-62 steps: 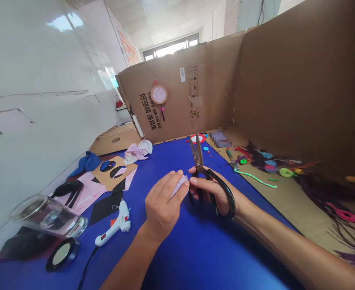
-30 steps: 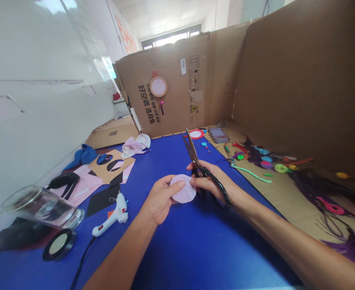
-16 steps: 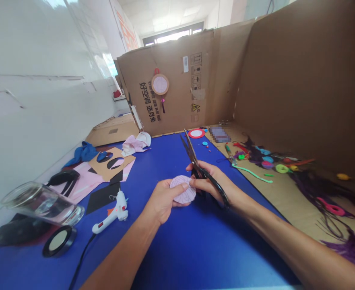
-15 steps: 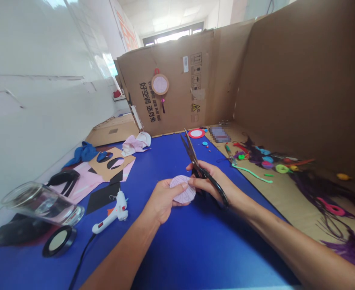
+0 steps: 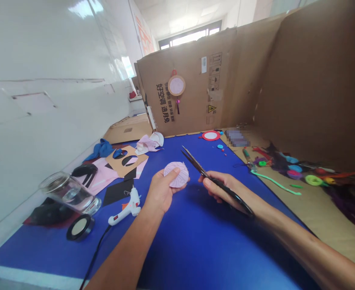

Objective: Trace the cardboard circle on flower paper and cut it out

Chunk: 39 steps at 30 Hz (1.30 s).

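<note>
Between the thumb and fingers of my left hand (image 5: 162, 191) is a round lilac disc (image 5: 177, 175) with darker curved lines on its face; whether it is paper or fabric I cannot tell. My right hand (image 5: 221, 187) grips a pair of black-handled scissors (image 5: 222, 185), the blades pointing up and left toward the disc but apart from it. The two blades lie nearly together, with a narrow gap at the tips. Both hands are held above the blue table surface (image 5: 195, 249).
Left of my hands lie a white glue gun (image 5: 127, 209) with a cord, a tipped glass (image 5: 71, 193), a round black case (image 5: 80, 227) and cut cardboard (image 5: 127, 167). A red-rimmed disc (image 5: 210, 135) is at the back. Cardboard walls (image 5: 240, 72) stand behind, beads and feathers (image 5: 295, 169) at right.
My right hand has drawn away to the right with the scissors, and the blades have come closer together. The disc now tilts up more in my left hand. The view has turned left.
</note>
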Each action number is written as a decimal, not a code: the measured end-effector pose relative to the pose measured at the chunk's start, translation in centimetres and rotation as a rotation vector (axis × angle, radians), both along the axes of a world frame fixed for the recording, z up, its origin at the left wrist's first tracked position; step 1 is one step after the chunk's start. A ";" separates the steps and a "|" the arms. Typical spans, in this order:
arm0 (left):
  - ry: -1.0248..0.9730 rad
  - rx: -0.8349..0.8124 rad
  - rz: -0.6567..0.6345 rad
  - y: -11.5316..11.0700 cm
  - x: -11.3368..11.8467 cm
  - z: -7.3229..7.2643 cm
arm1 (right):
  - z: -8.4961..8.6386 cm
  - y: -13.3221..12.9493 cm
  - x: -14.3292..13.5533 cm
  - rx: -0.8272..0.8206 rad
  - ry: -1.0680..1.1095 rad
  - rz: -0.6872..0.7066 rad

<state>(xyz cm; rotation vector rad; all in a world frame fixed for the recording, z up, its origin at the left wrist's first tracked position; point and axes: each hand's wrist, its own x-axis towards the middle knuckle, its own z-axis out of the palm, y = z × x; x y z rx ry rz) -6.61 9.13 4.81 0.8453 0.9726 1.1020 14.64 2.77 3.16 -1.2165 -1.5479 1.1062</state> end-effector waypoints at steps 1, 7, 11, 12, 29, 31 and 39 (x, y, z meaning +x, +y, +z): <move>-0.007 0.003 0.008 0.1 -0.1 0.1 | -0.1 0.0 0.0 -0.002 0.000 0.010; -0.026 0.011 0.000 0.2 -0.2 0.3 | -0.7 0.0 -0.2 0.013 -0.033 0.053; -0.037 0.010 0.018 0.0 0.0 0.5 | -1.1 0.0 -0.1 0.031 -0.076 0.056; -0.043 0.010 0.024 0.0 0.0 0.5 | -1.2 0.0 0.0 0.032 -0.080 0.057; -0.106 -0.013 0.033 -0.4 0.2 0.5 | -0.2 -0.6 -0.5 -0.047 -0.067 0.077; -0.110 -0.013 0.036 -0.5 0.2 0.6 | -0.2 -0.6 -0.4 -0.053 -0.078 0.088; -0.129 -0.025 0.050 -0.5 0.3 0.5 | -0.2 -0.5 -0.4 -0.067 -0.107 0.099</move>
